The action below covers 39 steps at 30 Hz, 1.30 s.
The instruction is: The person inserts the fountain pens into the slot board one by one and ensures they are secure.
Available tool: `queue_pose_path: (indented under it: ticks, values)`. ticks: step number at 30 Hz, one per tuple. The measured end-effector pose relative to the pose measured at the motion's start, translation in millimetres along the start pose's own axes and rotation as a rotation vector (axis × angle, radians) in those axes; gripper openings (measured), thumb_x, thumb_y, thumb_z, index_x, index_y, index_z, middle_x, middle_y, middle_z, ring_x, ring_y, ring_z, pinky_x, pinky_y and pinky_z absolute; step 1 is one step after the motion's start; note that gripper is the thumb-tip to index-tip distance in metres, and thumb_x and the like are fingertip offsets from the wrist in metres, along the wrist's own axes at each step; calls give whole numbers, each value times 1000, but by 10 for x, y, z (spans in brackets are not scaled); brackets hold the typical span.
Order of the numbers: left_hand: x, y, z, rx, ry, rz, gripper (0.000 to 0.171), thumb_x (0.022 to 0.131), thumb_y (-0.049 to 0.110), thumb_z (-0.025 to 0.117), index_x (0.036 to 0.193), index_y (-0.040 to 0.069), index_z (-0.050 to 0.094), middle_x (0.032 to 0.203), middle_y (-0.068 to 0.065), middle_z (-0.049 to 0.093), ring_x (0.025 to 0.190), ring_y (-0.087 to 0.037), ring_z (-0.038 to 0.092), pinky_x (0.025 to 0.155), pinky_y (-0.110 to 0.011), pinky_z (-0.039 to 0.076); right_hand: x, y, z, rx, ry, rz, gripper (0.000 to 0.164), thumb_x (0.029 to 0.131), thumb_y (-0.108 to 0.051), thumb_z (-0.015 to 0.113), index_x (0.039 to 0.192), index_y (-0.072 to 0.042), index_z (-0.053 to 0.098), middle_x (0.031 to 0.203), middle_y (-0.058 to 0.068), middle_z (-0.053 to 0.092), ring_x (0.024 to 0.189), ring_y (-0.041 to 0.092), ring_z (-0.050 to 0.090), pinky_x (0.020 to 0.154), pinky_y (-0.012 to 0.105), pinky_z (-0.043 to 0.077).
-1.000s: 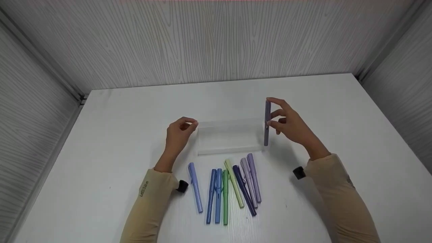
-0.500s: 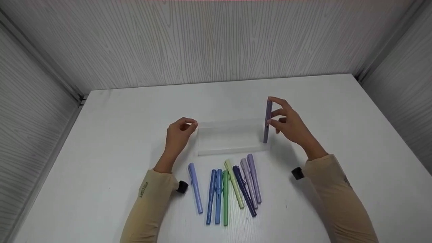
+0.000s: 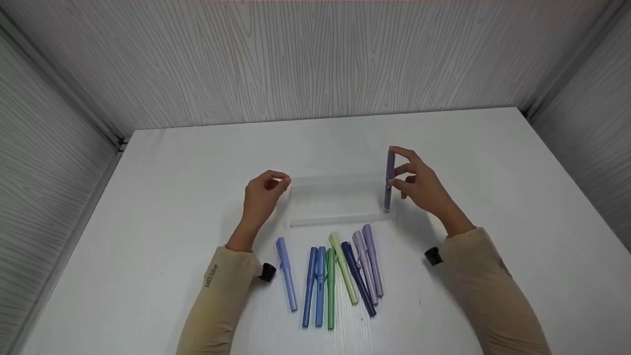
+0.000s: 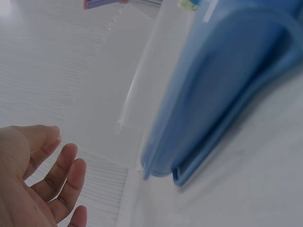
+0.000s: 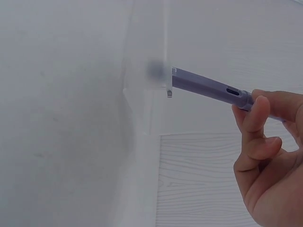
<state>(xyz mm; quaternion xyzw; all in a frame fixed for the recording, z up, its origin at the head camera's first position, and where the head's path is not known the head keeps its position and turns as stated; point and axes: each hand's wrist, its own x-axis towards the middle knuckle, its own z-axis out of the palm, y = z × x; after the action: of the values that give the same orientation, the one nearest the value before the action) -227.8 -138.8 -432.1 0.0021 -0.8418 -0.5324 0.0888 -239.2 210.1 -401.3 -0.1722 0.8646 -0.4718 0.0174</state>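
- Change vs half a second back: greyish-purple pen (image 3: 390, 170) had its upper end a bit lower and further left, so it leaned less in the head view; lower end sat at about the same spot over the tray.
- Right hand (image 3: 418, 182) had dropped slightly with it.
- Left hand (image 3: 261, 197) hadn't noticeably moved; same for the clear tray (image 3: 340, 220).
- Right grip: narrow, holding the greyish-purple pen. Thumb pressed near mid-length, forefinger on the upper end, so the pen stood to the left of the palm, near upright in the head view.
- Pen's lower half stuck out past the thumb, overlapping the right end of the clear tray. Couldn't tell if the tip touched the tray floor.
- Right wrist view: pen ran from the fingertips to the tray's clear edge.
- Left grip: narrow, thumb and forefinger pinching the tray's far left corner; other fingers curled loosely.
- Table (image 3: 468, 162), near side of the tray: light blue pen (image 3: 287, 273) off by itself on the left, then a loose group of seven, including a green pen (image 3: 331, 291) and a navy pen (image 3: 358, 278). Layout matched the earlier frame.
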Motion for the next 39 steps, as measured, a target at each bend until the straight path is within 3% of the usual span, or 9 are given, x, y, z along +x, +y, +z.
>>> queue_pose_path:
  ticks: [15, 28, 35, 39]
  values:
    - [-11, -18, 3, 17, 13, -11, 18, 92, 26, 66, 101, 11, 72, 82, -9, 69, 69, -12, 54, 60, -25, 41, -4, 24, 26, -10, -7, 46, 69, 92, -8, 64, 148, -33, 33, 108, 17, 65, 62, 18, 58, 64, 41, 53]
    - [8, -7, 20, -7, -1, 1, 20, 91, 27, 67, 102, 11, 72, 84, -14, 69, 67, -11, 54, 57, -22, 40, 45, 121, 21, 0, -15, 46, 70, 93, -12, 63, 150, -33, 29, 110, 17, 65, 67, 24, 62, 66, 42, 54]
    - [7, -13, 15, -30, 2, -5, 19, 92, 26, 67, 101, 10, 72, 87, -19, 70, 74, -26, 60, 58, -22, 42, 52, 121, 6, -13, -51, 45, 71, 94, -17, 63, 151, -39, 25, 112, 17, 66, 72, 29, 64, 69, 45, 53]
    - [3, -16, 12, -34, -7, -12, 20, 92, 26, 66, 102, 10, 72, 88, -18, 70, 80, -31, 62, 60, -22, 43, 38, 108, -45, -42, -77, 80, 79, 93, -30, 64, 153, -38, 13, 118, 17, 64, 75, 30, 64, 74, 45, 51]
